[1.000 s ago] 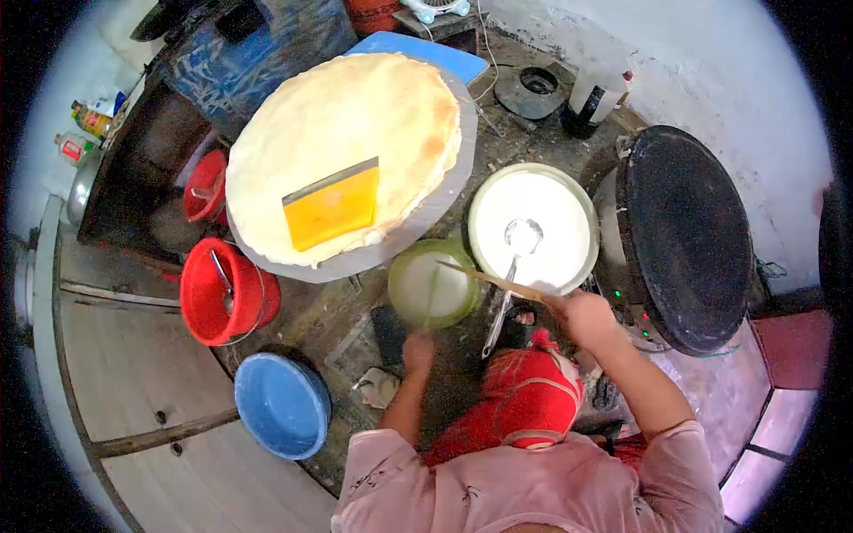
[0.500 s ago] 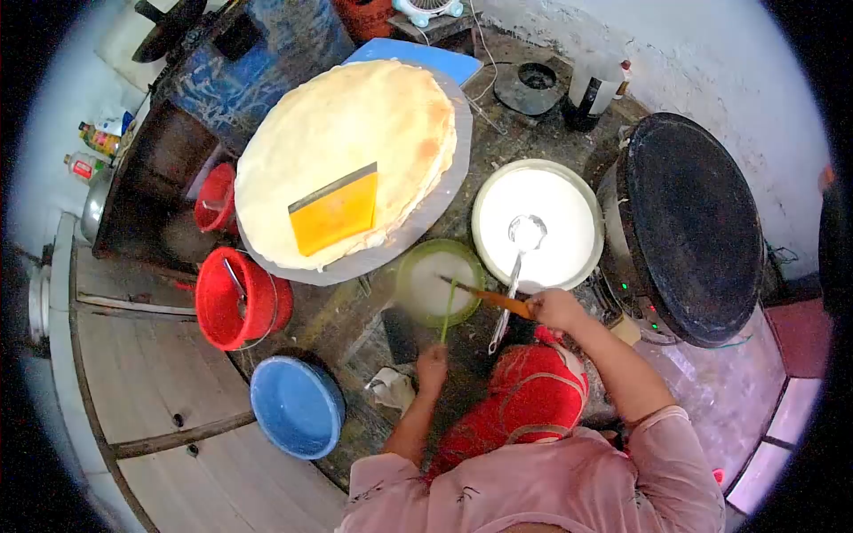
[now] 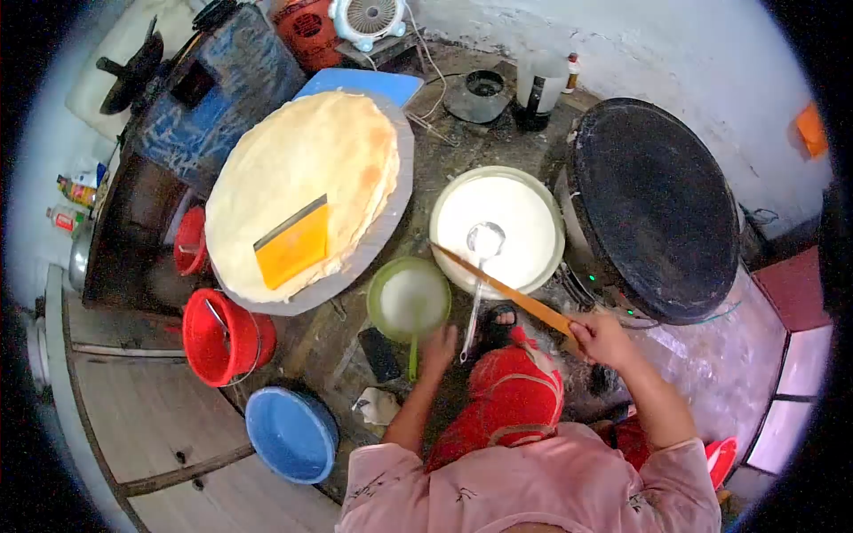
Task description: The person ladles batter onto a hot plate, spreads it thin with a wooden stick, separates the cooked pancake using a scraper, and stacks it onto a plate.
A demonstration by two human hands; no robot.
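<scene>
My right hand [image 3: 599, 338] is closed around one end of a long, flat wooden spatula [image 3: 511, 293]. Its thin tip reaches across the near left rim of the wide bowl of white batter [image 3: 453, 209]. A metal ladle [image 3: 474, 311] rests in that bowl, bowl end in the batter and handle over the rim. Left of it stands a green plastic scoop [image 3: 379, 300] containing pale whitish liquid, its handle toward me. Just right of that handle is my left hand [image 3: 438, 348], slightly blurred, apart from it, fingers loosely extended and holding nothing visible.
A round black griddle [image 3: 657, 209] stands at right. Stacked flatbreads [image 3: 302, 169] with a yellow scraper [image 3: 293, 249] on top lie on a grey board at left. Nearby are a red bucket [image 3: 200, 351], a blue basin [image 3: 267, 444], a phone-like black slab [image 3: 380, 354] and a fan [image 3: 369, 19].
The wooden spatula has come out of the green scoop and moved right, over the batter bowl's edge. My left hand has let go of the scoop's handle. The view has shifted.
</scene>
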